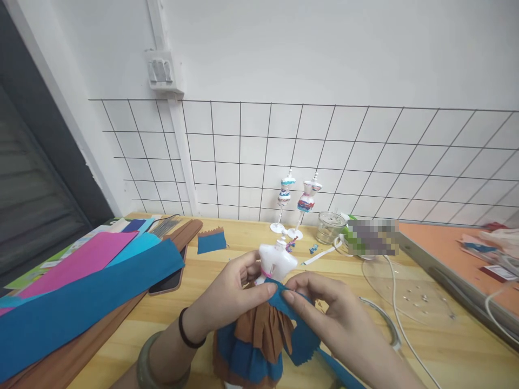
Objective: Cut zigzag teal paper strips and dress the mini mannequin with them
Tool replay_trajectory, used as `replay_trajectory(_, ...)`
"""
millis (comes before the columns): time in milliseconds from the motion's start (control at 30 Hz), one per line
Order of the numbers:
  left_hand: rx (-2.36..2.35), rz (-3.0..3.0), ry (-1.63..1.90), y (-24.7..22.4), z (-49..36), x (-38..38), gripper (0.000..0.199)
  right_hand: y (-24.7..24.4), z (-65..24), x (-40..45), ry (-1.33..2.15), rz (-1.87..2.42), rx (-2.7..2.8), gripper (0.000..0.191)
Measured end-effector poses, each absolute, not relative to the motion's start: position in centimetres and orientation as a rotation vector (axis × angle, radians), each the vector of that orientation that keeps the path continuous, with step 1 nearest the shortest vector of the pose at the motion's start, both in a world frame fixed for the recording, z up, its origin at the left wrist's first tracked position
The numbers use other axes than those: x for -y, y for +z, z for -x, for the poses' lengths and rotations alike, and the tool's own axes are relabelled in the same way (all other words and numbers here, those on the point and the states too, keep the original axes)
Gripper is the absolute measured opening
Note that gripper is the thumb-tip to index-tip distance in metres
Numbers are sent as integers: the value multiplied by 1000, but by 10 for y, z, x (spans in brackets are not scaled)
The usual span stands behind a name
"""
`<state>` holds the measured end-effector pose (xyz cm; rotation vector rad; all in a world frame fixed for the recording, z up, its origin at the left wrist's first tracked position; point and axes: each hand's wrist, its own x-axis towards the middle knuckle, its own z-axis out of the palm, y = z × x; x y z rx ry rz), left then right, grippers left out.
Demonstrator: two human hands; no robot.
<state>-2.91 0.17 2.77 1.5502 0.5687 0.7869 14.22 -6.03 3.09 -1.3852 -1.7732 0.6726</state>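
Gathered in brown and blue tiers, a skirt hangs below a white dress form at the lower middle, nearest the camera. From the left edge, a pile spreads over the bench: a long blue strip lies on top, with a pink sheet and a light blue sheet behind it. Beneath the strip's end show a dark phone-like object and a brown strip. A small blue patch with a zigzag brown edge lies just beyond.

The left hand, a dark band at its wrist, curls its fingers about the form's side, its thumb pressing a blue cloth at the waist. The right hand pinches the same cloth, which hangs with a jagged lower edge.

Behind stand two smaller forms, upright, then a glass jar. Further right, a white cable crosses near a grey ring, and fabric scraps lie on an orange surface.
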Motion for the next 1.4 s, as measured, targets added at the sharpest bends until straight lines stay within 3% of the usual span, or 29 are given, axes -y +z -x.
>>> replay_trajectory(233,-592,-1566,766,29,30,-1,34,31,-143,61,662,1311,1743,19)
replay_trajectory(1400,-596,-1637,737,29,30,-1,28,22,-138,55,579,1402,1648,20)
